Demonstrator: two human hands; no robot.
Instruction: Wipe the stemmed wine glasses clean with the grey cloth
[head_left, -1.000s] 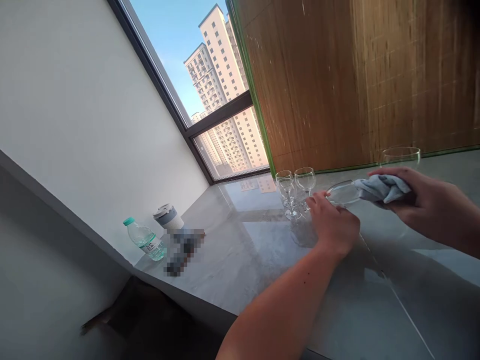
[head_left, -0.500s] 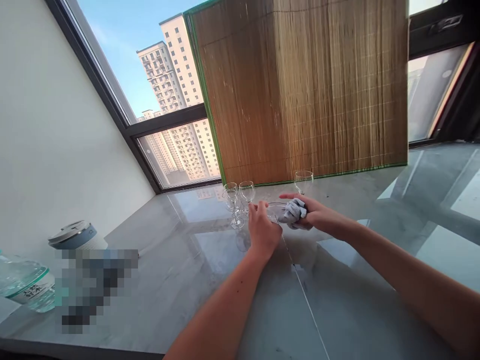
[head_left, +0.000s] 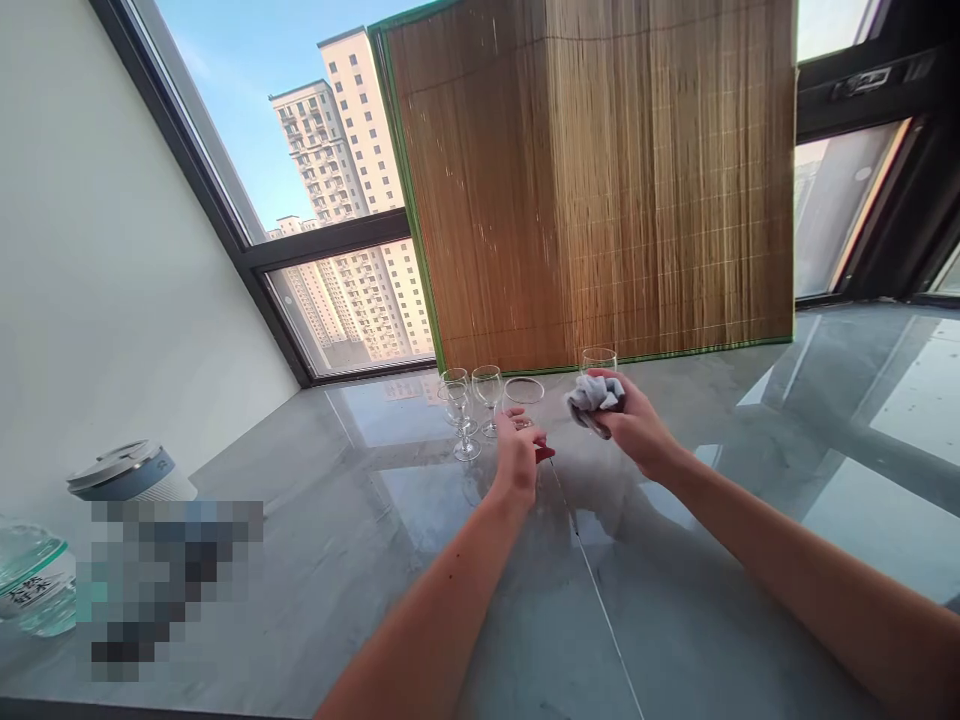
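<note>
My left hand (head_left: 519,455) has its fingers curled about the lower part of a clear wine glass (head_left: 523,382). The rim of that glass shows above my fingers, while its stem is hidden behind the hand. A bunched light-grey cloth (head_left: 592,397) is gripped in my right hand (head_left: 634,425), apart from the glass. Just left of my left hand stand several more stemmed glasses, among them a front glass (head_left: 461,410) and one behind it (head_left: 487,385). Behind the cloth is another glass (head_left: 599,358), partly covered by my right hand.
A bamboo mat (head_left: 600,190) with green edging leans against the window behind the glasses. On the left of the glossy grey countertop (head_left: 360,600) are a lidded cup (head_left: 131,472) and a clear plastic bottle (head_left: 34,580), beside a pixelated patch. A white wall (head_left: 112,280) borders the left.
My right hand has drawn the cloth away from the glass, up and slightly right. The glass in my left hand has shifted left and now has its rim facing up.
</note>
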